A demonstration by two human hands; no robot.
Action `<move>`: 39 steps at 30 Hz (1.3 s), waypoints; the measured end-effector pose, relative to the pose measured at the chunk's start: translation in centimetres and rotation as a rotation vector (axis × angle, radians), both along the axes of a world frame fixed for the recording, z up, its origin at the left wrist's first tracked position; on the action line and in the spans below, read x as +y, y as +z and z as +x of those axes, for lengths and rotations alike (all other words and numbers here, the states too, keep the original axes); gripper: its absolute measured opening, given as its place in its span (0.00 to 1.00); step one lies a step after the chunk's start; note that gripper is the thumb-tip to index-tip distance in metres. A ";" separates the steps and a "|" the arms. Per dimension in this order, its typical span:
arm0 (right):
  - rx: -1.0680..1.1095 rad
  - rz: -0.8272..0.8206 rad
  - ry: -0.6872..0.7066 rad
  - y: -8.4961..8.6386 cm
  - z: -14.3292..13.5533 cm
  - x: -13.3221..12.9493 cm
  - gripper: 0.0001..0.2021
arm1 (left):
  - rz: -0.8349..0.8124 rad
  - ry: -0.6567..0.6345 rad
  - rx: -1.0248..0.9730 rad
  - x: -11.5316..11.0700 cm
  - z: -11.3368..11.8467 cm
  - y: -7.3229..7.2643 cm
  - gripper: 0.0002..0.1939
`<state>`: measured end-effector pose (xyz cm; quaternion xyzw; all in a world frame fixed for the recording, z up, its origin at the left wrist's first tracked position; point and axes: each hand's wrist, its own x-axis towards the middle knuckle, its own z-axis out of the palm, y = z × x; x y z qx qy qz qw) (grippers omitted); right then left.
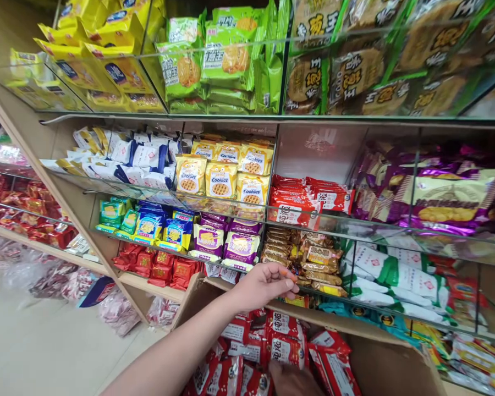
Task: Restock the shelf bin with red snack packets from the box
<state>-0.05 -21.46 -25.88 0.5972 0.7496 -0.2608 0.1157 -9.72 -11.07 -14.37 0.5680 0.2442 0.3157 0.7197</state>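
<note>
My left hand (266,283) reaches from the lower left over the cardboard box (379,357), in front of the lower shelves. Its fingers are curled towards the thumb, and no packet shows in them. Brown-wrapped snacks (322,261) lie just behind its fingertips. At the bottom edge, my right hand (295,379) is down in the box against red-and-white packets (286,349); it is dark and partly cut off, so its grip is unclear. Similar red packets (295,203) are stacked on the middle shelf, above my left hand.
Glass dividers and shelf fronts (231,116) run across the view. Yellow cookie packs (220,179) and purple packs (449,201) flank the red stack. Green biscuit packs (231,55) fill the top. Plastic-wrapped bundles (117,311) lie on the floor at left.
</note>
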 end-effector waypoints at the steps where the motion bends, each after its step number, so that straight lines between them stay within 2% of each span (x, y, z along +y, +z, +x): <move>1: 0.032 -0.034 -0.031 -0.1 0.1 0.1 0.19 | -0.003 -0.004 0.002 0.0 0.0 0.0 0.16; 5: 0.187 -0.092 -0.057 0.4 1.0 -0.1 0.27 | -0.015 -0.006 0.000 0.0 0.1 -0.1 0.17; 7: 0.261 -0.069 -0.035 1.8 1.7 -0.2 0.31 | -0.014 -0.003 0.003 0.0 0.2 -0.1 0.18; 9: 0.314 0.022 -0.019 3.6 2.6 -0.3 0.27 | -0.001 -0.002 0.010 -0.1 0.2 -0.1 0.19; 12: 0.396 0.258 -0.018 6.3 3.9 -0.5 0.15 | 0.075 -0.029 0.022 -0.4 0.1 0.1 0.20; 14: 0.453 0.485 -0.028 7.3 4.7 -0.6 0.16 | 0.194 -0.066 0.047 -0.8 -0.2 0.3 0.22; 17: 0.478 0.843 -0.011 7.6 5.4 -0.5 0.16 | 0.487 -0.150 0.138 -1.3 -0.8 0.7 0.26; 20: 0.518 1.150 0.034 7.7 5.6 -0.3 0.14 | 0.825 -0.182 0.269 -1.6 -0.9 0.8 0.23; 23: 0.585 1.325 0.015 8.1 5.6 0.1 0.11 | 1.023 -0.137 0.353 -1.7 -0.4 0.6 0.19; 26: 0.657 1.294 -0.131 8.5 5.8 0.4 0.08 | 1.026 -0.031 0.444 -1.7 0.1 0.2 0.17; 29: 0.822 1.138 -0.321 8.5 6.1 0.4 0.08 | 0.967 0.107 0.493 -1.7 0.4 0.0 0.18; 32: 0.982 0.981 -0.448 8.4 6.4 0.4 0.12 | 0.890 0.267 0.444 -1.6 0.6 -0.1 0.19; 36: 0.952 0.909 -0.580 8.3 6.7 0.5 0.10 | 0.808 0.377 0.379 -1.7 0.8 -0.1 0.19; 39: 0.962 0.911 -0.604 8.3 6.7 0.8 0.08 | 0.786 0.421 0.378 -1.7 0.9 -0.2 0.18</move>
